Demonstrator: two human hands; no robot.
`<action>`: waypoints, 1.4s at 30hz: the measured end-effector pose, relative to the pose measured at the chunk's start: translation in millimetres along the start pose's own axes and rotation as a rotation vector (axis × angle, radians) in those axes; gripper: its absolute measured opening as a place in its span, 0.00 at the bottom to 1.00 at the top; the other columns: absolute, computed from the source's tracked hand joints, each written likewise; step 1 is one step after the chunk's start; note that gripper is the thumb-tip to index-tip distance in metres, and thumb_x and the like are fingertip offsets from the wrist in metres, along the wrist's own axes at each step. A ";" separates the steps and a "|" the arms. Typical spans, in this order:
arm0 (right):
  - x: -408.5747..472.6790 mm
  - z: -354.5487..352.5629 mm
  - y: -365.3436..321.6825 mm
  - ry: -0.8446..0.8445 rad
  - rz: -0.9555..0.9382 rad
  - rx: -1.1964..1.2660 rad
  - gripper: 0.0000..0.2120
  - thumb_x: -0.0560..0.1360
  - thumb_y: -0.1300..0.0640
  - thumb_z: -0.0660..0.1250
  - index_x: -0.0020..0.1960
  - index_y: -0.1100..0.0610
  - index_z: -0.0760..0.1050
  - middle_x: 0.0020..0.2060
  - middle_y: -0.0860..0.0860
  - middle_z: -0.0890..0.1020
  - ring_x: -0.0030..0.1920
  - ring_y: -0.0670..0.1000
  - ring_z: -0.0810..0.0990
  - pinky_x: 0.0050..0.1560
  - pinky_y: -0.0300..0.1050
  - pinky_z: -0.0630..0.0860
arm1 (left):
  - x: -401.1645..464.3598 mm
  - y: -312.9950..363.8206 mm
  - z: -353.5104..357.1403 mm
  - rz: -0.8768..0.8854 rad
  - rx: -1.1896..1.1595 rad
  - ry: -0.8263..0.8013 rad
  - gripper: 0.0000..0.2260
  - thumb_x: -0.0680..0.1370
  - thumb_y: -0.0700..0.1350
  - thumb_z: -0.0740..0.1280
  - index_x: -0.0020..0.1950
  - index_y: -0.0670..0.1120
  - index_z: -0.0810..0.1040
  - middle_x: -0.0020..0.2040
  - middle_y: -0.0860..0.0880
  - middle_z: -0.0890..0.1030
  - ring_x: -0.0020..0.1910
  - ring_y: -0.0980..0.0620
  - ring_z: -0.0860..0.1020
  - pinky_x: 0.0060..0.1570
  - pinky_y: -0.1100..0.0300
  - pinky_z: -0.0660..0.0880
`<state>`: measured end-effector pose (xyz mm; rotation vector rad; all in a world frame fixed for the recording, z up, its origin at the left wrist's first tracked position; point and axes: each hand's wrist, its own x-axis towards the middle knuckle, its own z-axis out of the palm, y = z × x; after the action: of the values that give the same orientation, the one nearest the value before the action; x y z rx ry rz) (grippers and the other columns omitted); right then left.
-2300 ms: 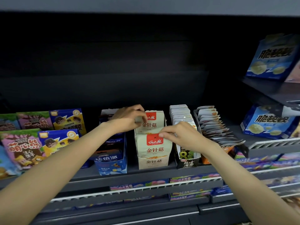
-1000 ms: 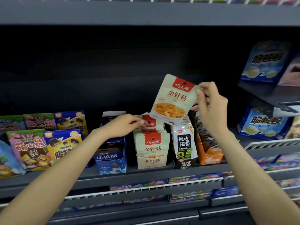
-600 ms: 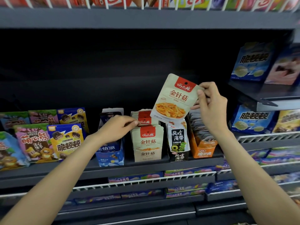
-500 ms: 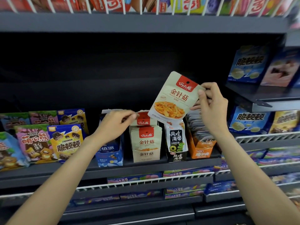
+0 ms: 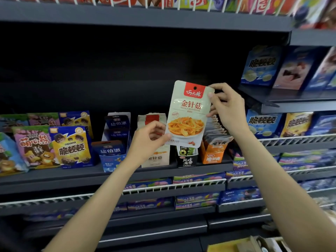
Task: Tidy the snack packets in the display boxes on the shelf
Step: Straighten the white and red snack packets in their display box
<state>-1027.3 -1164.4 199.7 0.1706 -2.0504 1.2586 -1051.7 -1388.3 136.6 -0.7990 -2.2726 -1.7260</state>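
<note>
A pale needle-mushroom packet [image 5: 189, 113] with a red top label hangs upright in front of the shelf. My right hand [image 5: 227, 108] pinches its upper right corner. My left hand [image 5: 151, 139] pinches its lower left corner. Behind my left hand stands the cream display box [image 5: 156, 159] with more of the same packets. To its right are a black seaweed box [image 5: 187, 157] and an orange box [image 5: 212, 151] of fanned grey packets. A blue box [image 5: 114, 151] stands to the left.
Blue, purple and yellow snack bags [image 5: 71, 148] stand at the left of the dark shelf [image 5: 72, 173]. Blue bags [image 5: 261, 122] fill the right-hand shelves. Wire-fronted rows of flat packets [image 5: 181, 184] run below. A cardboard box [image 5: 245, 244] sits at bottom right.
My left hand left the packets in the cream box and took the lower left corner of the raised packet. The packet turned upright.
</note>
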 end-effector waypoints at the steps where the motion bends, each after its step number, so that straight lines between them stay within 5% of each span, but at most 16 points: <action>1: -1.9 -0.9 -0.2 0.022 0.006 0.013 0.11 0.80 0.59 0.63 0.62 0.55 0.72 0.43 0.49 0.82 0.37 0.44 0.83 0.36 0.40 0.80 | -1.6 -1.1 3.3 0.000 -0.010 0.014 0.06 0.74 0.41 0.73 0.43 0.50 0.77 0.40 0.53 0.80 0.39 0.59 0.78 0.42 0.63 0.79; 6: -35.9 14.1 -8.1 0.046 0.051 -0.092 0.20 0.74 0.50 0.70 0.63 0.52 0.71 0.61 0.49 0.73 0.57 0.44 0.77 0.55 0.35 0.75 | -13.1 1.8 29.7 0.173 0.129 0.288 0.03 0.75 0.42 0.71 0.43 0.47 0.78 0.40 0.57 0.81 0.39 0.62 0.79 0.39 0.70 0.76; 10: -68.7 36.4 -15.3 0.055 0.110 0.098 0.17 0.73 0.52 0.72 0.60 0.49 0.73 0.52 0.42 0.79 0.50 0.38 0.80 0.49 0.31 0.76 | -17.8 -3.5 56.4 0.556 0.475 0.401 0.04 0.76 0.42 0.70 0.47 0.42 0.82 0.43 0.50 0.82 0.39 0.58 0.79 0.37 0.65 0.77; 14: -73.0 32.9 -6.0 0.129 0.180 0.255 0.08 0.78 0.64 0.65 0.54 0.53 0.75 0.45 0.43 0.83 0.48 0.42 0.83 0.47 0.40 0.80 | -23.7 -9.5 71.5 0.649 0.612 0.418 0.08 0.76 0.49 0.71 0.51 0.46 0.84 0.47 0.51 0.83 0.46 0.52 0.79 0.44 0.60 0.76; 19: -66.2 10.8 9.7 0.089 0.323 0.398 0.08 0.79 0.64 0.64 0.54 0.53 0.76 0.47 0.47 0.85 0.47 0.49 0.84 0.44 0.44 0.79 | -33.1 -19.1 59.6 0.614 0.667 0.413 0.12 0.77 0.51 0.67 0.55 0.46 0.83 0.50 0.51 0.83 0.51 0.53 0.76 0.51 0.61 0.71; 26: -64.3 3.5 14.8 0.063 0.372 0.350 0.09 0.79 0.62 0.64 0.54 0.50 0.76 0.45 0.44 0.86 0.45 0.47 0.83 0.52 0.57 0.78 | -31.8 -27.3 51.2 0.583 0.702 0.383 0.12 0.78 0.49 0.66 0.57 0.46 0.82 0.50 0.51 0.83 0.51 0.52 0.76 0.50 0.60 0.72; 33: -75.2 18.6 -7.1 0.144 0.318 0.487 0.09 0.78 0.65 0.65 0.55 0.54 0.76 0.47 0.51 0.84 0.48 0.49 0.84 0.42 0.38 0.79 | -27.0 -7.3 59.9 0.489 0.650 0.252 0.26 0.73 0.62 0.66 0.65 0.48 0.76 0.61 0.52 0.79 0.60 0.55 0.74 0.59 0.61 0.67; 36: -80.5 27.3 -17.5 0.157 0.242 0.446 0.10 0.76 0.63 0.68 0.54 0.51 0.75 0.50 0.51 0.83 0.48 0.47 0.84 0.43 0.41 0.81 | -25.1 -3.5 63.9 0.499 0.593 0.286 0.20 0.75 0.53 0.69 0.64 0.46 0.76 0.59 0.51 0.80 0.54 0.54 0.79 0.52 0.58 0.76; 39: -80.2 29.9 -23.1 0.091 0.114 0.314 0.14 0.75 0.60 0.70 0.58 0.50 0.74 0.52 0.49 0.81 0.51 0.44 0.82 0.47 0.38 0.79 | -22.3 0.6 58.1 0.458 0.382 0.384 0.12 0.79 0.44 0.65 0.61 0.43 0.78 0.47 0.55 0.82 0.40 0.58 0.80 0.36 0.68 0.75; 42: -69.5 24.8 -14.2 0.115 0.044 0.093 0.15 0.75 0.58 0.71 0.59 0.51 0.73 0.53 0.46 0.79 0.50 0.40 0.80 0.44 0.30 0.75 | -18.2 4.1 49.7 0.228 0.071 0.376 0.07 0.80 0.43 0.65 0.55 0.53 0.77 0.43 0.58 0.80 0.41 0.54 0.80 0.37 0.58 0.78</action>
<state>-982.2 -1209.0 159.5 0.0940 -1.9087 1.3609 -1025.6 -1346.8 116.4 -0.6276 -1.9027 -1.5340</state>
